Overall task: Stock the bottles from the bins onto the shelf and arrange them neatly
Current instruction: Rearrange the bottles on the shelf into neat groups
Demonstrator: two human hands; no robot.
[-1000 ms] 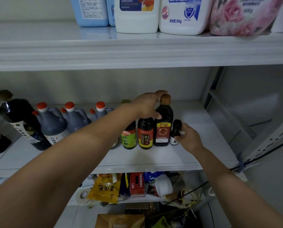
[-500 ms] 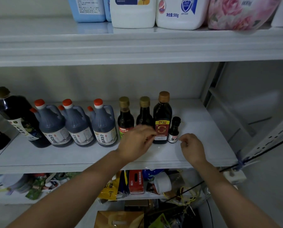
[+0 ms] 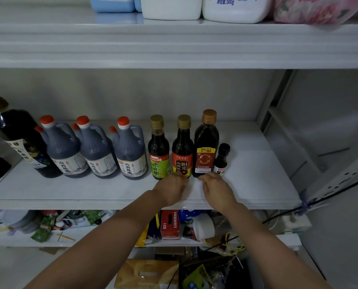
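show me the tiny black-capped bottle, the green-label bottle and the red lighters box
tiny black-capped bottle (image 3: 224, 148), head view, on its black cap
green-label bottle (image 3: 159, 166), head view, on the green label
red lighters box (image 3: 169, 225), head view, on its front face

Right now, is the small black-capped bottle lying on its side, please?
No, the small black-capped bottle stands upright at the right end of the row.

We read "CUCU" on the red-labelled bottle (image 3: 182, 161), "821 LIGHTERS" on the red box (image 3: 169, 225), and "500g" on the white jug (image 3: 234, 9).
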